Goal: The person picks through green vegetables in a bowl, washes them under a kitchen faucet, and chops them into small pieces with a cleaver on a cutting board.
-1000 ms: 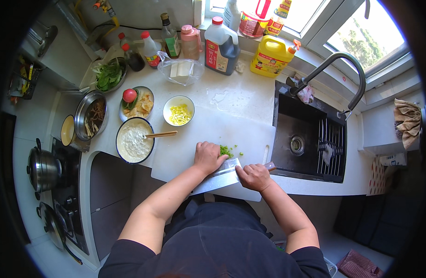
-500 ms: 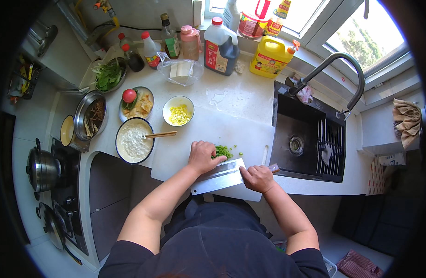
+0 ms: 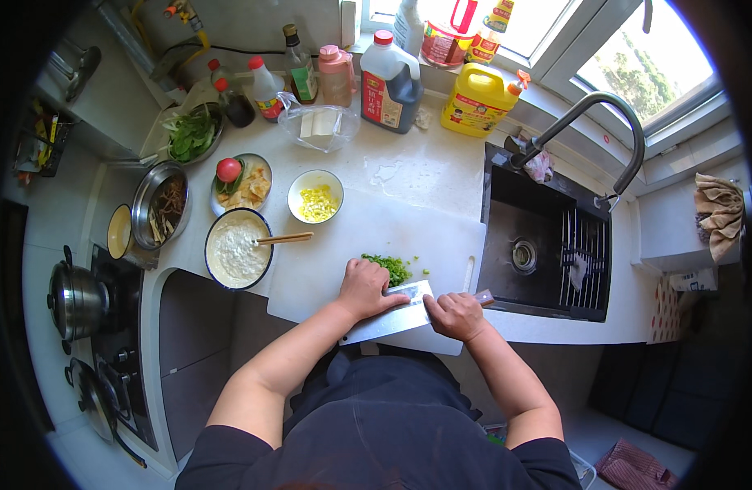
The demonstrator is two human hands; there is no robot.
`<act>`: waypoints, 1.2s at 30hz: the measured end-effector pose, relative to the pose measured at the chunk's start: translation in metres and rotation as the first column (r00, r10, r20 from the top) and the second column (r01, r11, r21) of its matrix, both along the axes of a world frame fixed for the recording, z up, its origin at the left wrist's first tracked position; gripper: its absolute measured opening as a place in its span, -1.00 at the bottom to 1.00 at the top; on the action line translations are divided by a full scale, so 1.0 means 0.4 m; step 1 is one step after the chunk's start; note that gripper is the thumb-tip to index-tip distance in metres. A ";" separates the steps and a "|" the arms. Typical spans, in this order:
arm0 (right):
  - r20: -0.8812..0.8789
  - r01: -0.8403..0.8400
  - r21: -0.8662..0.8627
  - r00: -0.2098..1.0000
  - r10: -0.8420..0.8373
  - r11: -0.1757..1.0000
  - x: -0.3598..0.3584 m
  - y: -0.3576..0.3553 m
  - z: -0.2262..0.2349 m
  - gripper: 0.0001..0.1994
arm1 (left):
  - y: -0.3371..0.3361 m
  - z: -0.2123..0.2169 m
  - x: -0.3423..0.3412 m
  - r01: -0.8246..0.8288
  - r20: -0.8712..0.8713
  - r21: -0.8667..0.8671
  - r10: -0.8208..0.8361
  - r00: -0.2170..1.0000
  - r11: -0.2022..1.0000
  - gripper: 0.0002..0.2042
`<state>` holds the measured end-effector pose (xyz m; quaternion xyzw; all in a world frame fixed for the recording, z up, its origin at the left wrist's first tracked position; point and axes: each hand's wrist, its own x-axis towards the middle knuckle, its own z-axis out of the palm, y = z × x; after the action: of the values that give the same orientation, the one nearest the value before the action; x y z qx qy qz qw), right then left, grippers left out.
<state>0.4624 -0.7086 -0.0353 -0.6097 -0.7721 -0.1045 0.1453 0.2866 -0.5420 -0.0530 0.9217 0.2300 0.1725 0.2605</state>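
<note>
My right hand [image 3: 455, 315] grips the brown handle of a cleaver [image 3: 392, 321], its broad blade flat-side up and reaching left across the near edge of the white cutting board [image 3: 310, 261]. My left hand [image 3: 364, 291] lies against the blade, its thumb stretched along the metal and apart from the fingers; the fingertips are partly hidden. Just beyond the blade sits a small heap of chopped greens [image 3: 390, 267], with a few loose bits to its right. Behind the board's left part stands a bowl of chopped yellow pieces [image 3: 317, 202].
Left of the board are a bowl of flour [image 3: 238, 247] with chopsticks [image 3: 284, 238], a plate with a tomato [image 3: 228, 170], and a metal bowl [image 3: 158, 237]. Bottles and a yellow jug [image 3: 476, 100] line the back. The dark sink [image 3: 506, 261] is right. Pots stand far left.
My left hand has shifted slightly nearer to me and right, with its thumb farther along the blade. More of the greens now show; the right hand stays in place.
</note>
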 end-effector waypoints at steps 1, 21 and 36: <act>-0.001 -0.004 0.002 1.000 0.004 1.000 -0.002 0.002 0.001 -0.78 | -0.003 -0.010 0.002 -0.011 -0.009 0.011 0.011 1.000 1.000 -0.60; -0.088 0.187 -0.080 0.977 -0.194 0.979 0.048 -0.136 0.016 -0.76 | 0.096 -0.002 -0.008 -0.377 0.169 -0.071 0.383 0.908 0.924 -0.88; -0.716 0.588 -0.601 -0.097 -0.691 0.541 -0.039 -0.144 -0.033 -0.87 | -0.068 -0.107 0.187 0.041 0.116 0.215 -0.068 0.991 0.976 -0.88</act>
<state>0.4469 -0.7661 -0.0485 -0.8427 -0.1495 0.2414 0.4574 0.3616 -0.5690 -0.0959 0.9378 0.1684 0.2452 0.1790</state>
